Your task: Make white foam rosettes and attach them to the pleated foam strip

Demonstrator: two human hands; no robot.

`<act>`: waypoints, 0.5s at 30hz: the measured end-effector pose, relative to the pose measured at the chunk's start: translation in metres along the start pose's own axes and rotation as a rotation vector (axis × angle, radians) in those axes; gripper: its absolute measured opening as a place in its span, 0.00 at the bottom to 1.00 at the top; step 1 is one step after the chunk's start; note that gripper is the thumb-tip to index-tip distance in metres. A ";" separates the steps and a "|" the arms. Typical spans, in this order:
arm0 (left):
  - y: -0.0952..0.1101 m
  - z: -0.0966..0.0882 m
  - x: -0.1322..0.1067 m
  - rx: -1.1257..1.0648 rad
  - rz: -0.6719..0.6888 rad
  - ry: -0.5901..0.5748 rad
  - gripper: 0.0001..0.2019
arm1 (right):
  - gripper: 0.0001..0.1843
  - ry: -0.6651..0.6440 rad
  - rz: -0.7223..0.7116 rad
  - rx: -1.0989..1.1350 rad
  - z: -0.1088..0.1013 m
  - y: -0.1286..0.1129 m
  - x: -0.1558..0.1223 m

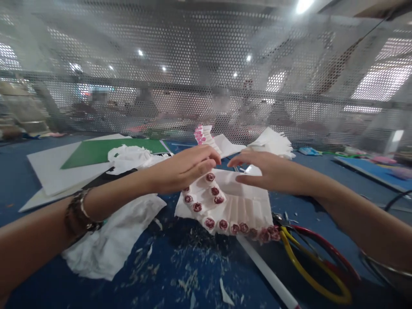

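Observation:
A white pleated paper piece (pixel 234 206) edged with small dark-red rosettes lies on the blue table in front of me. My left hand (pixel 183 169) rests over its upper left part, fingers held together and bent slightly, touching the paper's top. My right hand (pixel 267 171) hovers over its upper right edge, fingers stretched out flat and together. The fingertips of both hands nearly meet above the paper. A bracelet sits on my left wrist (pixel 80 212). Whether either hand pinches the paper is hidden.
Crumpled white tissue (pixel 112 240) lies at left. Pliers with yellow and red handles (pixel 309 262) and a white stick (pixel 267 274) lie at right. More pleated pieces (pixel 273 143), a green sheet (pixel 96 152), paper scraps, and a perforated mesh screen (pixel 206 64) with people behind it.

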State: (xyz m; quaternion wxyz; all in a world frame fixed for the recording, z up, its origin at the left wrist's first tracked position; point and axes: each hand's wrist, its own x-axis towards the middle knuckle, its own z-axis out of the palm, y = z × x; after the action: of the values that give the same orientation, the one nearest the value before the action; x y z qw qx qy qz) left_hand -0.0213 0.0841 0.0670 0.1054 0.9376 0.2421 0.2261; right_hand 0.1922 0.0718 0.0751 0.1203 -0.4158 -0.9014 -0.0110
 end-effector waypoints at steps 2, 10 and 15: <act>-0.001 -0.002 0.000 0.001 0.006 0.031 0.13 | 0.16 -0.093 0.035 0.008 0.003 0.005 0.000; -0.006 0.001 -0.002 -0.155 -0.027 0.027 0.09 | 0.15 -0.176 0.086 0.067 0.010 0.004 0.003; -0.014 -0.001 0.001 -0.363 -0.071 0.125 0.11 | 0.11 -0.165 0.157 0.128 0.004 0.003 0.006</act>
State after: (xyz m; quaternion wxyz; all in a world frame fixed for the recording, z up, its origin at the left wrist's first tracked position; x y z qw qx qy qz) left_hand -0.0267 0.0966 0.0638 0.2655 0.8781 0.2364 0.3201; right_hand 0.1899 0.0784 0.0719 0.0724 -0.4761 -0.8718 0.0903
